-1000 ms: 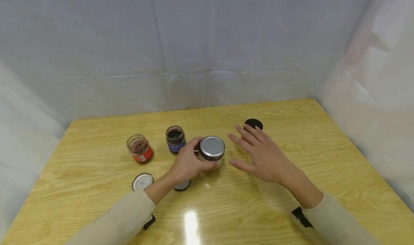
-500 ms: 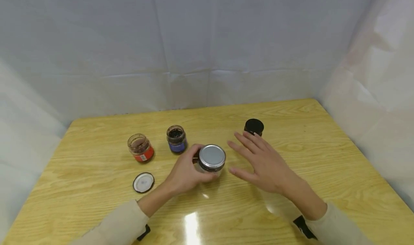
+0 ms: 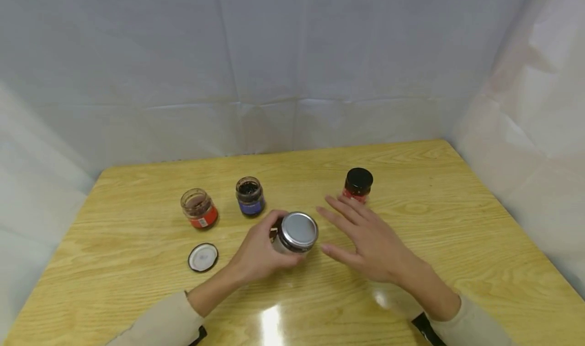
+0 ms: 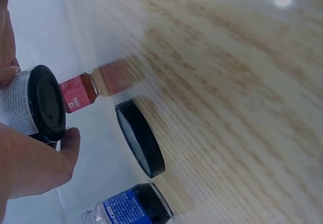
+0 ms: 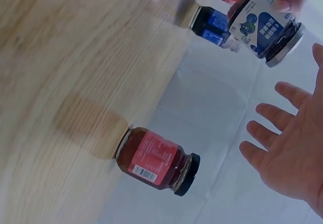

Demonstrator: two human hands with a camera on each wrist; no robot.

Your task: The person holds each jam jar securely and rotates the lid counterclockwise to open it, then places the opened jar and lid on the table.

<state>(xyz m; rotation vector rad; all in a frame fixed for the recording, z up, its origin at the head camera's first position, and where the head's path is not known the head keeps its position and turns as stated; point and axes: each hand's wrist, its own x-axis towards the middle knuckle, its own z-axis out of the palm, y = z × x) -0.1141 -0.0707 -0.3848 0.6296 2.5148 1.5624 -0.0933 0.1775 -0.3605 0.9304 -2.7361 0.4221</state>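
Observation:
My left hand (image 3: 260,249) grips a glass jar (image 3: 299,231) with a silver lid. Off the table, it shows its dark underside in the left wrist view. From the right wrist view, its white label (image 5: 260,24) carries a blueberry picture. Just right of the jar, apart from it, my right hand (image 3: 372,242) hovers with fingers spread and nothing held. Beyond that hand stands a red-labelled jar (image 3: 358,181), capped in black. Two uncapped jars stand at left: one with a red label (image 3: 199,209), one with a blue label (image 3: 250,196).
On the wooden table (image 3: 114,264), a loose lid (image 3: 203,257) lies inside up, left of my left hand. A black-rimmed lid (image 4: 140,138) also lies near the held jar in the left wrist view. White sheeting (image 3: 256,71) hangs behind the table and at both sides.
The left hand has brought the jar nearer to me. My right hand has drawn back likewise, uncovering the black-capped jar. A second lid near the left wrist is now hidden from the head view.

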